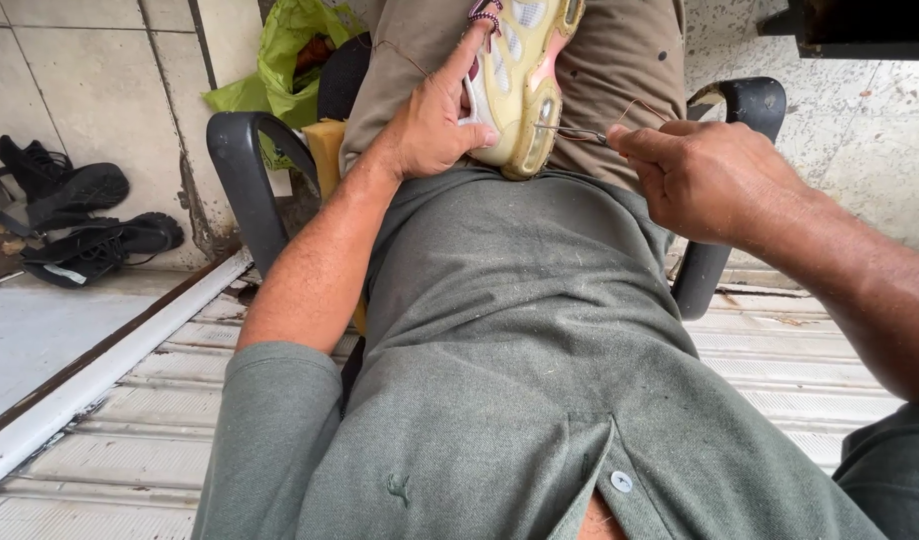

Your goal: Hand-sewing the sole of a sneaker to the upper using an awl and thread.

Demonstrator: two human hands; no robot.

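Observation:
A pale yellow and white sports shoe (520, 80) rests sole-up on my lap, against tan trousers (620, 60). My left hand (435, 120) grips its left side, with the fingers wrapped over the upper. My right hand (705, 175) pinches a thin metal needle tool (572, 131) whose tip sits at the sole's edge. A length of thread (640, 105) loops up from the tool. My grey-green shirt (520, 340) fills the lower frame.
I sit in a black plastic armchair (242, 170) with a second arm (750, 105) on the right. Black shoes (80, 215) lie on the floor at left. A green plastic bag (285, 60) sits behind the chair. Ribbed metal flooring (130, 440) lies below.

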